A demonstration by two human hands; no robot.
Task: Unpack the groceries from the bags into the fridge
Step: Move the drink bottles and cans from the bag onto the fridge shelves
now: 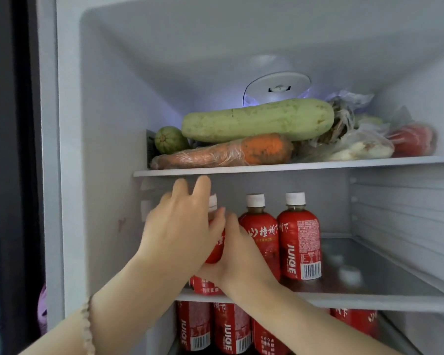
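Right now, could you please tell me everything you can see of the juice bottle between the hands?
The juice bottle looks plastic, with a white cap and red label, upright at the left of the fridge's middle shelf, beside two matching bottles. The left hand covers its left side, fingers raised; the right hand grips its lower right. Most is hidden.

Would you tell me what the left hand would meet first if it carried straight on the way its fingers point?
Probably the top shelf: the left hand's fingertips point up and inward just below its front edge. Depth is unclear, so they might slip under it toward the back wall.
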